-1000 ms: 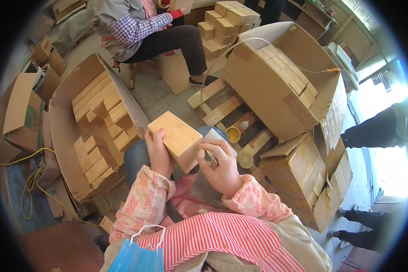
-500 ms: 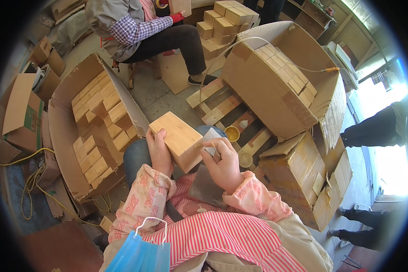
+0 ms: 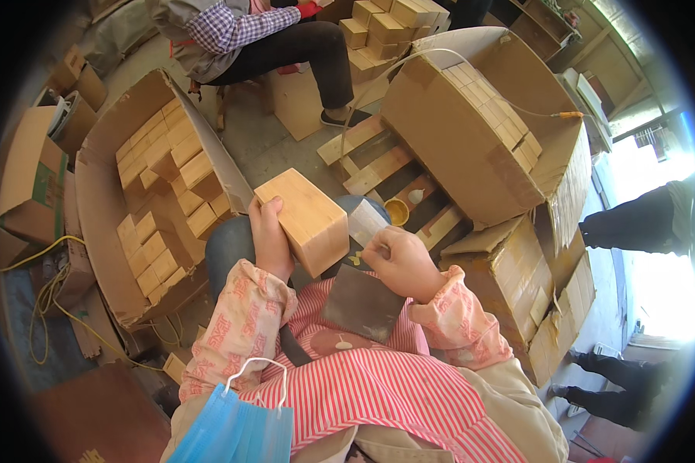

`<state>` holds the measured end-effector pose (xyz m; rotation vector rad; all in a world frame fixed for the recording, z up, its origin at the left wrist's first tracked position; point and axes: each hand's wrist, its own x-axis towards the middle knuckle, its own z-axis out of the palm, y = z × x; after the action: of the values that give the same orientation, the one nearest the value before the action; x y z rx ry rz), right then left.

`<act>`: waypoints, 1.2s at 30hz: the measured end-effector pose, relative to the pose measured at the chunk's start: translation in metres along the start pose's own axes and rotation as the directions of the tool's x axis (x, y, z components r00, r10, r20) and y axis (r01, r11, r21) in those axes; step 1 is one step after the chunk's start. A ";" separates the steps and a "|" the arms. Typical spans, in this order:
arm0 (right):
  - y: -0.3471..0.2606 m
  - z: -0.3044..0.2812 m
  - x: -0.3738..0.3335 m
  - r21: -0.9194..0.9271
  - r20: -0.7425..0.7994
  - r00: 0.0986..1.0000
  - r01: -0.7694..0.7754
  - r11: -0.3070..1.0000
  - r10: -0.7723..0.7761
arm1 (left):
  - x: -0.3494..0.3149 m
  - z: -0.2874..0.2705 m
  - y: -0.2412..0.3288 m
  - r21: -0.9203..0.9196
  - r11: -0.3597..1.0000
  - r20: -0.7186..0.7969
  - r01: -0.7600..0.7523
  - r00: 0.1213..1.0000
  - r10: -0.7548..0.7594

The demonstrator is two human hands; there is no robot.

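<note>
My left hand (image 3: 271, 239) is closed round one end of a pale wooden block (image 3: 301, 212), smooth and box-shaped, held tilted above my lap. Just right of the block, and apart from it, is my right hand (image 3: 401, 258), its fingers curled together; whatever they pinch is hidden. A whitish sheet (image 3: 365, 221) shows behind those fingers, near my knee; I cannot tell whether the hand touches it. On my striped apron (image 3: 363, 390) lies a dark grey sheet (image 3: 363, 303), below both hands.
Left stands a carton (image 3: 104, 255) of wooden blocks (image 3: 162, 166). At right are a larger carton (image 3: 455, 147) of blocks and a worn carton (image 3: 502, 282). A small yellow cup (image 3: 397, 211) sits by a pallet (image 3: 378, 166). Another person (image 3: 286, 58) sits ahead.
My right hand has drawn away from the block's right end, down and to the right, its fingers now curled in. The block has turned slightly in my left hand, showing more of its end.
</note>
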<state>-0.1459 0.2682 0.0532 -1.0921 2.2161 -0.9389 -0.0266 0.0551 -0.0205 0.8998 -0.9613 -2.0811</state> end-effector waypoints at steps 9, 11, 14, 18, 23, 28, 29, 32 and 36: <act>-0.004 0.021 -0.002 -0.285 -0.045 0.993 0.088 0.955 -0.105 | 0.003 -0.003 0.001 0.015 1.000 -0.008 0.000 1.000 0.000; -0.008 0.008 -0.005 -0.093 -0.042 0.998 0.032 0.995 -0.036 | 0.005 -0.004 0.001 -0.023 1.000 0.015 0.017 1.000 -0.017; -0.017 -0.004 -0.005 0.023 -0.199 0.959 0.209 0.978 -0.200 | 0.007 -0.005 0.000 -0.015 1.000 0.037 0.025 0.999 -0.025; -0.026 -0.007 -0.004 -0.119 -0.212 0.897 0.371 0.921 -0.388 | 0.010 -0.005 0.000 -0.038 0.998 0.067 0.052 0.997 -0.050; -0.032 -0.007 0.003 -0.319 -0.236 0.824 0.435 0.842 -0.515 | 0.012 -0.004 -0.001 -0.063 0.995 0.111 0.077 0.991 -0.070; -0.037 -0.006 0.009 -0.428 -0.195 0.814 0.431 0.794 -0.547 | 0.013 -0.003 -0.001 -0.068 0.994 0.106 0.086 0.991 -0.078; -0.038 -0.006 0.010 -0.433 -0.188 0.819 0.427 0.794 -0.542 | 0.012 -0.003 -0.001 -0.091 0.991 0.126 0.098 0.988 -0.086; -0.039 -0.007 0.015 -0.426 -0.228 0.843 0.363 0.828 -0.487 | 0.012 -0.002 -0.001 -0.080 0.993 0.134 0.088 0.988 -0.076; -0.041 -0.006 0.013 -0.411 -0.289 0.858 0.289 0.865 -0.424 | 0.013 -0.003 -0.001 -0.070 0.994 0.125 0.079 0.990 -0.070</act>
<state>-0.1371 0.2419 0.0864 -1.6670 2.6148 -0.9839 -0.0318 0.0446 -0.0264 0.7881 -0.9176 -2.2427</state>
